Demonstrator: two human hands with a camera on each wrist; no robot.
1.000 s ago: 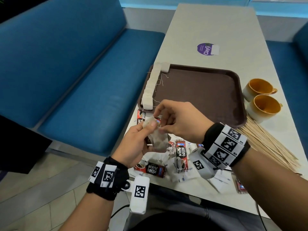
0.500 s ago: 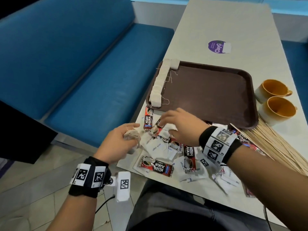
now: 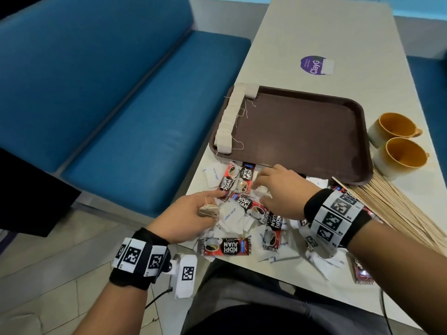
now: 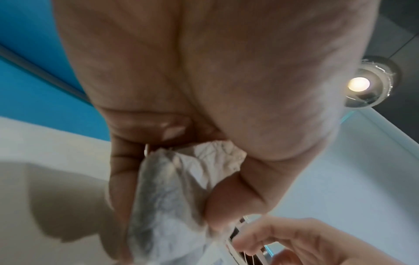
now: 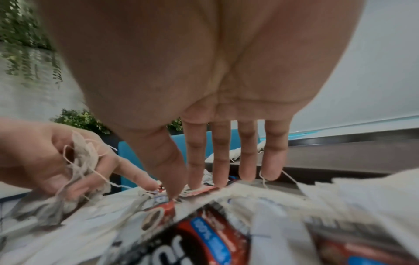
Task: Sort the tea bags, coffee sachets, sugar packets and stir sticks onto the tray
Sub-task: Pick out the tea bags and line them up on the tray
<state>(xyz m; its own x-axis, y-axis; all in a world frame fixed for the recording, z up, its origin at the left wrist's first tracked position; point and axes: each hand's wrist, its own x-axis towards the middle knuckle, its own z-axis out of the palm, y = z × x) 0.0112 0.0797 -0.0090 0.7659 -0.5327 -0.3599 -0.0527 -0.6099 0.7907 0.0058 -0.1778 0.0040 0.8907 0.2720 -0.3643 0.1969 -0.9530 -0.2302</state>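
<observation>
A brown tray (image 3: 302,131) lies on the table with a row of tea bags (image 3: 228,119) along its left rim. Below it sits a jumbled pile of red coffee sachets (image 3: 227,246) and white sugar packets (image 3: 229,213). My left hand (image 3: 191,213) grips a bunch of tea bags (image 4: 172,188) in its palm, strings trailing (image 5: 79,157), with its index finger stretched out onto the pile. My right hand (image 3: 273,187) reaches into the pile with straight fingers (image 5: 197,161), the tips pressing on a sachet. Stir sticks (image 3: 396,209) fan out at the right.
Two yellow-lined cups (image 3: 399,143) stand right of the tray. A purple sticker (image 3: 314,65) marks the far table top. A blue bench (image 3: 108,97) runs along the left, close to the table edge (image 3: 193,187).
Both hands came down from in front of the tray to the pile. The left hand closed the tea bags into its palm; the right hand let go and spread its fingers over the sachets.
</observation>
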